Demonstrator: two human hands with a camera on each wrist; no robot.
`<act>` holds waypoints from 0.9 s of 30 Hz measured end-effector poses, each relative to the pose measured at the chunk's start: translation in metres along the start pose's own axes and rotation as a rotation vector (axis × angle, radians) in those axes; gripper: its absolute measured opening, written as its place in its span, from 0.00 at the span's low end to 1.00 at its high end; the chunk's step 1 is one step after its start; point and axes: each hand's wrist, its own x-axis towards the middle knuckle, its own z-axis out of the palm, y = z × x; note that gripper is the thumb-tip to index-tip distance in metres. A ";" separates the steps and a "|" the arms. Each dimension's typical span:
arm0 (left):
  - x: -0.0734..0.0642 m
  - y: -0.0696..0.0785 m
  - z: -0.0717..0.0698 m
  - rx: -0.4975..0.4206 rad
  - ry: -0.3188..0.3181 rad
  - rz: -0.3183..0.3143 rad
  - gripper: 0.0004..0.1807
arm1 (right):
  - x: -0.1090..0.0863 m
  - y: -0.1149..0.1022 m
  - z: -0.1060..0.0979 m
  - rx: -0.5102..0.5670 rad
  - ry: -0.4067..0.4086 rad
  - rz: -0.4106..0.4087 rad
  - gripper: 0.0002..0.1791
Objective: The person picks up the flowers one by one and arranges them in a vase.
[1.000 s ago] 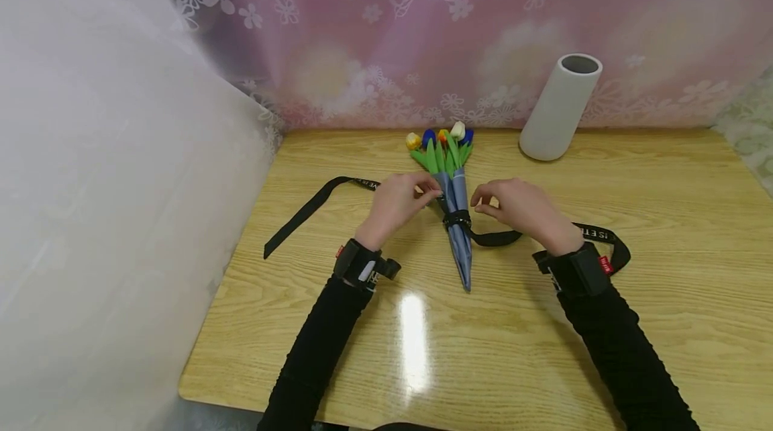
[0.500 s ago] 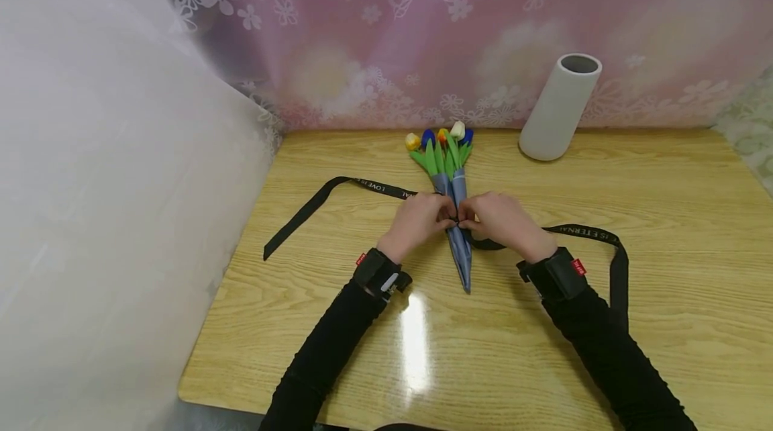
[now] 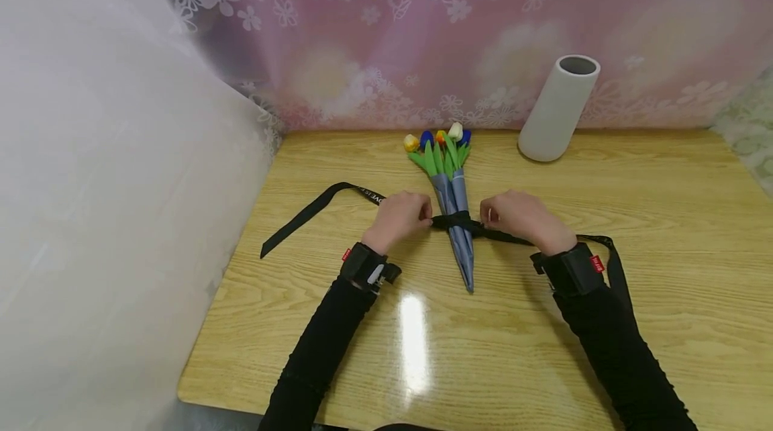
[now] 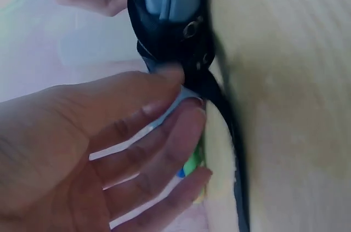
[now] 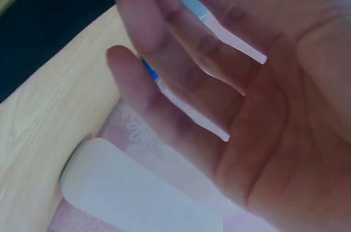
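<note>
A small bunch of artificial-looking tulips (image 3: 447, 149), in yellow, blue, orange and white, lies on the table with its stems in grey-blue wrapping (image 3: 460, 256). Round the wrapping goes a black ribbon (image 3: 457, 219) with pale lettering, crossed at the front. My left hand (image 3: 400, 217) pinches the ribbon just left of the bunch; thumb and fingertips meet at it in the left wrist view. On the other side, my right hand (image 3: 524, 217) pinches the ribbon close to the bunch. Its thumb tip is out of the right wrist view. Loose ribbon tails trail outward on both sides.
A tall white vase (image 3: 558, 109) stands at the back right of the wooden table (image 3: 676, 216). Behind hangs a pink flowered curtain (image 3: 386, 35), and a white sheet (image 3: 109, 182) covers the left side. The table's front edge lies below the forearms.
Half a second ago both hands met over the bunch. They have since drawn apart, left hand leftward and right hand rightward, and the ribbon now stretches between them across the wrapping.
</note>
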 end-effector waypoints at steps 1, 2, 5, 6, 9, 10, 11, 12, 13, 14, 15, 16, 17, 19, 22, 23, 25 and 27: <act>0.000 -0.001 -0.001 -0.015 0.012 0.002 0.08 | 0.000 -0.001 0.000 0.001 0.021 -0.003 0.01; 0.000 -0.001 -0.002 -0.035 0.028 0.006 0.08 | 0.000 -0.002 -0.001 0.005 0.050 -0.006 0.01; 0.003 0.002 -0.004 -0.072 0.089 0.041 0.11 | 0.003 -0.009 0.001 -0.001 0.155 -0.050 0.05; 0.004 0.003 -0.004 -0.078 0.101 0.058 0.11 | 0.004 -0.012 0.002 -0.006 0.181 -0.070 0.06; 0.007 0.007 -0.001 -0.075 0.081 0.111 0.10 | 0.008 -0.017 0.008 -0.014 0.214 -0.135 0.07; 0.007 0.008 0.000 -0.073 0.065 0.120 0.09 | 0.009 -0.018 0.010 -0.017 0.216 -0.149 0.07; 0.007 0.008 0.001 -0.075 0.050 0.122 0.09 | 0.010 -0.019 0.011 -0.010 0.211 -0.157 0.07; 0.007 0.008 0.002 -0.072 0.042 0.122 0.08 | 0.009 -0.019 0.011 -0.008 0.204 -0.154 0.07; 0.007 0.007 0.002 -0.060 0.038 0.111 0.07 | 0.009 -0.018 0.010 0.000 0.198 -0.148 0.07; 0.007 0.006 0.002 -0.050 0.036 0.094 0.07 | 0.008 -0.017 0.009 0.009 0.190 -0.136 0.07; 0.006 0.004 0.001 -0.039 0.039 0.074 0.06 | 0.007 -0.016 0.007 0.011 0.181 -0.120 0.08; 0.006 0.003 0.001 -0.036 0.043 0.053 0.06 | 0.006 -0.015 0.006 0.012 0.173 -0.106 0.08; 0.006 0.002 0.000 -0.029 0.048 0.036 0.06 | 0.005 -0.014 0.004 0.014 0.167 -0.095 0.09; 0.006 0.000 0.001 -0.034 0.054 0.027 0.07 | 0.004 -0.012 0.002 0.019 0.157 -0.094 0.09; 0.008 0.002 0.004 -0.091 0.036 0.087 0.10 | 0.004 -0.012 0.001 0.026 0.153 -0.138 0.07; 0.009 0.003 0.006 -0.102 0.028 0.113 0.11 | 0.005 -0.012 0.002 0.032 0.153 -0.154 0.06; 0.009 0.005 0.008 -0.118 0.011 0.152 0.11 | 0.006 -0.013 0.003 0.048 0.154 -0.180 0.06; 0.009 0.006 0.010 -0.110 0.007 0.159 0.10 | 0.006 -0.012 0.004 0.056 0.150 -0.194 0.06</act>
